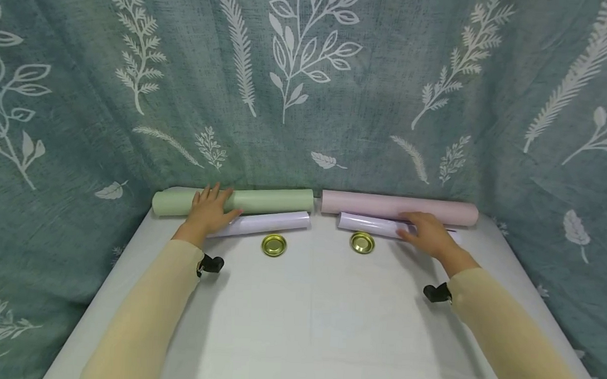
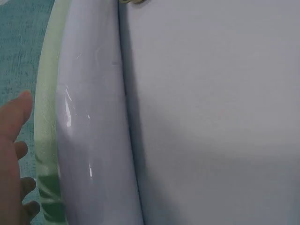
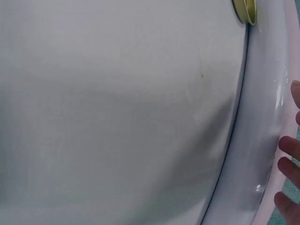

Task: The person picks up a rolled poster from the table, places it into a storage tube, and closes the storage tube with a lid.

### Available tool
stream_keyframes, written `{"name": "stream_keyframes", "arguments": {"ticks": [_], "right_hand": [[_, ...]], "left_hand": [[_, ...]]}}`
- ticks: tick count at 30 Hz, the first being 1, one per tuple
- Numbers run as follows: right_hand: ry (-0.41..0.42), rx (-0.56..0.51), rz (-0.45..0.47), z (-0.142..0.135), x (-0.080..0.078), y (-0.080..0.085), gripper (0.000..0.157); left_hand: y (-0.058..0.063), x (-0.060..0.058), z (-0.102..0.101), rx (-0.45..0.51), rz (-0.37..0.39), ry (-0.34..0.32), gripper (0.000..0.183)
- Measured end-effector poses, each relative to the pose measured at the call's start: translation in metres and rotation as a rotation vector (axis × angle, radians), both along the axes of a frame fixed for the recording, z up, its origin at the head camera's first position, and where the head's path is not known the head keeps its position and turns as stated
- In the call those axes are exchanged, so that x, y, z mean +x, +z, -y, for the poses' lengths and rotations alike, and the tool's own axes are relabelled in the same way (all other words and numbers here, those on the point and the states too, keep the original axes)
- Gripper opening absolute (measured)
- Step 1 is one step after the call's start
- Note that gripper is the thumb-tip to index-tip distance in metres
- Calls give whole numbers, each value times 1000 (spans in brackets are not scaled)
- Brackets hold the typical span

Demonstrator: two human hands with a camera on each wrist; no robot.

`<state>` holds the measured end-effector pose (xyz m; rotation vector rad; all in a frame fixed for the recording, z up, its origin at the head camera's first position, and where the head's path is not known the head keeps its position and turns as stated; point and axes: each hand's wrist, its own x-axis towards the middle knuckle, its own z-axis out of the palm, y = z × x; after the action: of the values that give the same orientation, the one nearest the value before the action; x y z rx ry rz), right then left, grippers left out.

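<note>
At the back of the table lies a green roll (image 1: 273,200), with my left hand (image 1: 207,213) over its left part, fingers spread and thumb out to the right. In front of it is a glossy white roll (image 1: 267,224), whose left end the hand hides in the head view. My right hand (image 1: 429,234) reaches over a second glossy white roll (image 1: 370,225), its fingertips at the front side of a pink roll (image 1: 363,204). In the right wrist view, the fingers (image 3: 289,146) are apart and overlap the pink roll and the white roll's edge.
Two small round gold dishes, a left one (image 1: 273,245) and a right one (image 1: 362,243), sit just in front of the white rolls. A white cloth (image 1: 304,312) covers the table. Green leaf-patterned fabric (image 1: 367,102) hangs behind the rolls and along both sides.
</note>
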<state>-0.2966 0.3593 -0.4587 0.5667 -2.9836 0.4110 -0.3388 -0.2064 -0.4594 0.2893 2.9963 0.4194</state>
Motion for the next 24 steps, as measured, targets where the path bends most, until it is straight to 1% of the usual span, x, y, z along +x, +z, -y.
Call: {"name": "stream_keyframes", "arguments": {"ticks": [4, 7, 11, 17, 22, 24], "right_hand": [[-30, -17, 6, 0, -5, -6, 54], [-41, -49, -11, -1, -9, -12, 53], [-23, -102, -32, 0, -12, -19, 50], [-17, -142, -8, -3, -15, -27, 47], [-35, -181, 0, -5, -13, -32, 44], [-37, -186, -14, -6, -13, -32, 44]], "left_hand": [[1, -10, 1, 3, 28, -6, 80], [1, -15, 2, 15, 20, -22, 76], [-1, -16, 3, 28, -14, -53, 70], [-5, -15, 5, 36, -18, -71, 58], [-4, -14, 1, 10, -15, -92, 58], [-3, -15, 0, 16, -17, -106, 58]]}}
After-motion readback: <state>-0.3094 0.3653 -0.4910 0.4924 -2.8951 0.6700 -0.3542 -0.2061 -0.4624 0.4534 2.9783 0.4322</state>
